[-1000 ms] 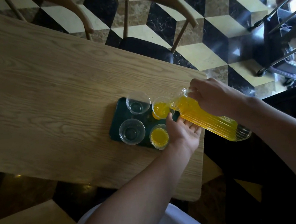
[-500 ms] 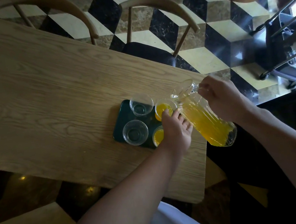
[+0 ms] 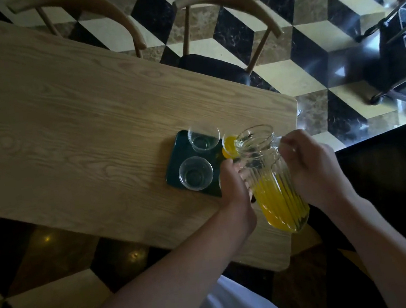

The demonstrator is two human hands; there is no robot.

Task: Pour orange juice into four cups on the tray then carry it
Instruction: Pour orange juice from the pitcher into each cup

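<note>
A dark green tray (image 3: 180,154) lies near the right end of the wooden table (image 3: 62,115). On it stand two empty clear cups, one at the far side (image 3: 204,138) and one at the near side (image 3: 195,173). A cup with orange juice (image 3: 229,144) shows behind the jug's mouth. A fourth cup is hidden under my left hand (image 3: 233,183), which rests at the tray's right part against the jug. My right hand (image 3: 309,165) grips the handle of a ribbed glass jug (image 3: 272,180), held nearly upright and about half full of juice.
Two wooden chairs (image 3: 227,29) stand at the table's far side on a chequered floor. A wheeled metal cart (image 3: 400,55) is at the far right. The table's right edge lies just past the tray, under the jug.
The jug has swung from tilted and pouring into the far right cup to nearly upright, drawing back toward me. My left hand slid over the near right cup and touches the jug.
</note>
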